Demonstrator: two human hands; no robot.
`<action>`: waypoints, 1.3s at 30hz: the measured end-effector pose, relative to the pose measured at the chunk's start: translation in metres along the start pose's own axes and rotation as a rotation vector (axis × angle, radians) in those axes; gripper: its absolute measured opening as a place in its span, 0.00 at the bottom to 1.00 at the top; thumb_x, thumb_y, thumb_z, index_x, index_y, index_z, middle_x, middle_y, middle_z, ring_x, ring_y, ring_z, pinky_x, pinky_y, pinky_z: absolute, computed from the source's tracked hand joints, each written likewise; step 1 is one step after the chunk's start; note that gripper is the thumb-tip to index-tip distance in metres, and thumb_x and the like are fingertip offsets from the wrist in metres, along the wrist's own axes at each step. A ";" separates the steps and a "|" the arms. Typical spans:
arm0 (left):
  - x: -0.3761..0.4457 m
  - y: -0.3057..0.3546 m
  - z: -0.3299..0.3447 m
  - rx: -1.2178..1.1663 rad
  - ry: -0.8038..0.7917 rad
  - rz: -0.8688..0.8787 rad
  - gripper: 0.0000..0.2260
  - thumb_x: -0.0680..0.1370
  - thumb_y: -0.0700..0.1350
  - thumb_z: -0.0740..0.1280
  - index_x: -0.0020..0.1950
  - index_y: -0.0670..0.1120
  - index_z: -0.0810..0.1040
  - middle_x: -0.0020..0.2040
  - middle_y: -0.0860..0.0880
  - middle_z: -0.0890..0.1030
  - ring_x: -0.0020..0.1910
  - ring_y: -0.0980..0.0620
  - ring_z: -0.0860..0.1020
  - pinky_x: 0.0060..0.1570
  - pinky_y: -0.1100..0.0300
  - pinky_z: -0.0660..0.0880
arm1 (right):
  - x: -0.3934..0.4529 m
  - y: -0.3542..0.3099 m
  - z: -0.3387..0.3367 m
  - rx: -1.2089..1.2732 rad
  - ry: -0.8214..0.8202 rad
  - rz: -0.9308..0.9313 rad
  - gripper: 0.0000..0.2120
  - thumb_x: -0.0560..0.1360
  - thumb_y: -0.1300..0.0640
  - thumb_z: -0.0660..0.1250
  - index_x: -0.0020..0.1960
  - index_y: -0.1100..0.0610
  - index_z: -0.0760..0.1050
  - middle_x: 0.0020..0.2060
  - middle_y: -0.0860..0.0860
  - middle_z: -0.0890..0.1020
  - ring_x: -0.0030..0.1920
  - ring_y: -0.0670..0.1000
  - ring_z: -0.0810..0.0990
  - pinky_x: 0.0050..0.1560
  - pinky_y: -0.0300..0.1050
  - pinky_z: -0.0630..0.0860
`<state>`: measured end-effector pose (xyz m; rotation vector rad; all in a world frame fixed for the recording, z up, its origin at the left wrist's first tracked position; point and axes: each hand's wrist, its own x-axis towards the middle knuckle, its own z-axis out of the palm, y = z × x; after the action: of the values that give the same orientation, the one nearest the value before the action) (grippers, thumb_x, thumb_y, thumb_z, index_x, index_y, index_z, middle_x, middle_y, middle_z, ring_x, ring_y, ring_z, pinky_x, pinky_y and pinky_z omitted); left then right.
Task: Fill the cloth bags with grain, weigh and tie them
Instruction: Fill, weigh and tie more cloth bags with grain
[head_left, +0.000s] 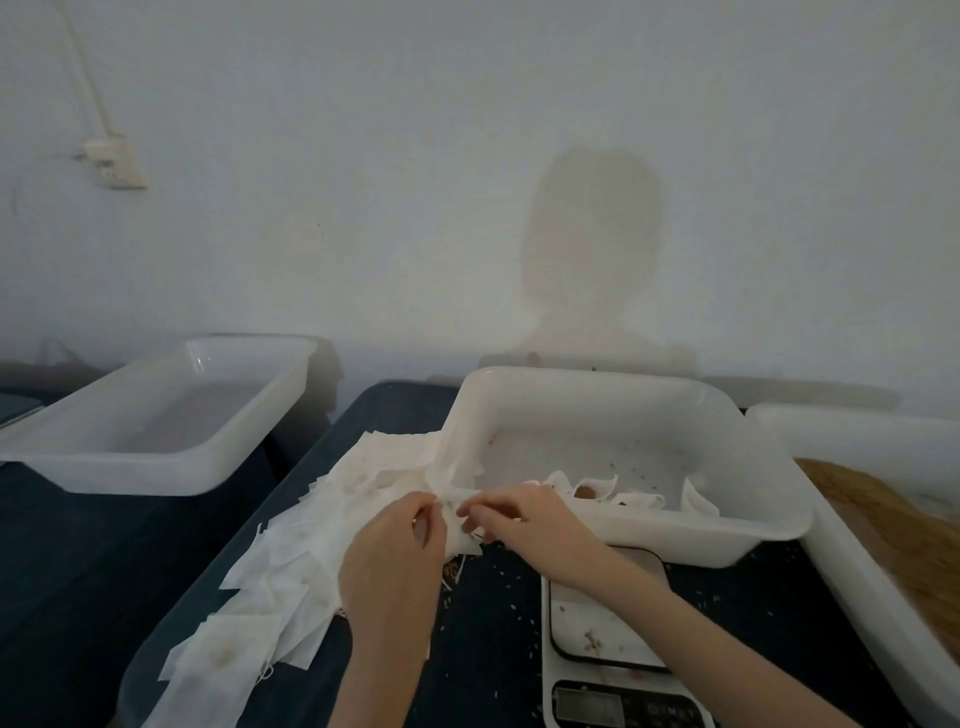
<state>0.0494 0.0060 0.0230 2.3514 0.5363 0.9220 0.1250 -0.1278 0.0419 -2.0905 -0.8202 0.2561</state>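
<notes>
Cloth bag sits mid-frame, pinched between both hands just left of the centre tray. Left hand and right hand each pinch its top edge, fingers curled. I judge it thin, limp and very light; it'll crumple, so I'd hold the mouth hem, not the body. Spare bags fan out lower left. Scale lower centre, platform bare bar crumbs. Grain tray at right edge.

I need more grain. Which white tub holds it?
The tub at the far right, beside the scale: brown grain fills it. The middle tub holds a few bags; the left tub shows none.
</notes>
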 end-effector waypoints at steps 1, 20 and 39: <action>-0.002 0.007 0.001 -0.054 -0.024 0.003 0.05 0.77 0.48 0.66 0.48 0.53 0.82 0.37 0.60 0.79 0.35 0.61 0.76 0.35 0.68 0.68 | -0.001 -0.002 0.001 0.056 0.003 0.014 0.12 0.80 0.49 0.60 0.55 0.49 0.80 0.44 0.41 0.83 0.43 0.38 0.80 0.44 0.29 0.74; -0.020 0.043 0.020 -0.171 -0.246 0.177 0.06 0.77 0.50 0.67 0.51 0.55 0.81 0.38 0.63 0.78 0.37 0.64 0.76 0.38 0.73 0.70 | -0.041 0.017 -0.035 0.672 0.142 0.336 0.14 0.82 0.57 0.57 0.45 0.59 0.79 0.39 0.53 0.86 0.36 0.50 0.84 0.35 0.38 0.78; -0.059 -0.022 0.049 0.238 -0.672 0.340 0.16 0.79 0.50 0.60 0.67 0.61 0.70 0.65 0.59 0.68 0.63 0.58 0.66 0.61 0.66 0.67 | -0.047 0.032 -0.028 0.640 0.182 0.395 0.13 0.81 0.55 0.59 0.47 0.55 0.82 0.38 0.50 0.86 0.38 0.46 0.84 0.38 0.37 0.79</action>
<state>0.0408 -0.0259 -0.0497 2.8122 -0.0322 0.1502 0.1164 -0.1889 0.0287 -1.6116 -0.1643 0.4637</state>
